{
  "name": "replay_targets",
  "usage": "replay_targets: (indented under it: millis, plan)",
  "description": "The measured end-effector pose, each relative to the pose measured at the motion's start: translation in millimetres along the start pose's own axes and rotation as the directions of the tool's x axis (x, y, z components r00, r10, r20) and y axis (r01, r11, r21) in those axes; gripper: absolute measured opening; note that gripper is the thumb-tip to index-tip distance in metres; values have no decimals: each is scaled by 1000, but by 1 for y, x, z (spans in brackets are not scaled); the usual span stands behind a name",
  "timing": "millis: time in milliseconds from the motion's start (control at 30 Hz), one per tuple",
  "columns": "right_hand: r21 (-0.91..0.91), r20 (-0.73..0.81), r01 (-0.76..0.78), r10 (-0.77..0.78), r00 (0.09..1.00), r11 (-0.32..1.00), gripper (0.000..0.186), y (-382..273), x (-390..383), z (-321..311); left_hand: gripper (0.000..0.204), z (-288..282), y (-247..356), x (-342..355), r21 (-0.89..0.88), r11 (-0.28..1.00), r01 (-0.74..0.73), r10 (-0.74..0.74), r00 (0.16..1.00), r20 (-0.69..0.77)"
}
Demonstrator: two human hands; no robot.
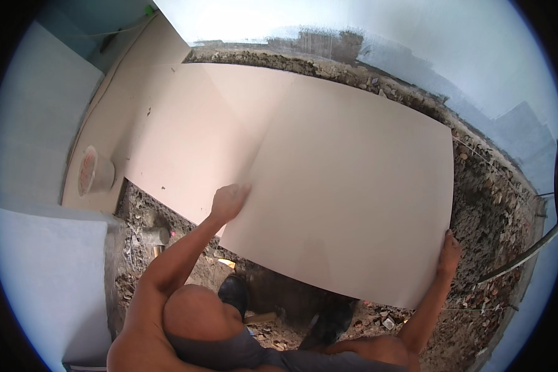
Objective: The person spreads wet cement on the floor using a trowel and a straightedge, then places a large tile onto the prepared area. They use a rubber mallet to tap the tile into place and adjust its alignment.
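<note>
I grip a large beige tile by its two sides in the head view: my left hand is curled at its left edge, and my right hand holds the right edge, low down. The left edge lies along a lighter tile that is laid to its left; I cannot tell whether the two touch. Below that tile, near my left forearm, a mallet stands on rough mortar. My dark boots show beneath the held tile's near edge.
A white bucket sits on tiled floor at the left. Pale blue walls border the area. Rubble and mortar lie at the right, with a thin string across them and a dark bar. A wooden handle lies by my boots.
</note>
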State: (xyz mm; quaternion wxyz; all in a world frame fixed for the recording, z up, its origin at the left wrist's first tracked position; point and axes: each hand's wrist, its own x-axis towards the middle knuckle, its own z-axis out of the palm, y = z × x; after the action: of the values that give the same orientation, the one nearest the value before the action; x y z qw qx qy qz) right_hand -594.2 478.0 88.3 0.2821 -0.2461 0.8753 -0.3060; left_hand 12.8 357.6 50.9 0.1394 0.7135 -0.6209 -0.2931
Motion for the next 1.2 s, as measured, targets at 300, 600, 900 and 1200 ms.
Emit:
replay_targets:
  millis: [300, 600, 900, 1200]
  plan:
    - [7, -33, 7, -7, 999, 1000, 66, 44, 20, 20, 63, -3, 7, 5, 460, 878, -130, 86, 990, 116]
    - [20, 63, -58, 57, 996, 998, 55, 33, 9, 21, 67, -3, 20, 18, 618, 751, -234, 64, 956, 285]
    - [-543, 52, 13, 18, 999, 840, 56, 35, 29, 15, 67, 5, 35, 20, 657, 718, -233, 13, 947, 322]
    - [-428, 376, 866, -821, 430, 258, 65, -87, -89, 164, 65, -4, 32, 22, 630, 764, -138, -104, 938, 332]
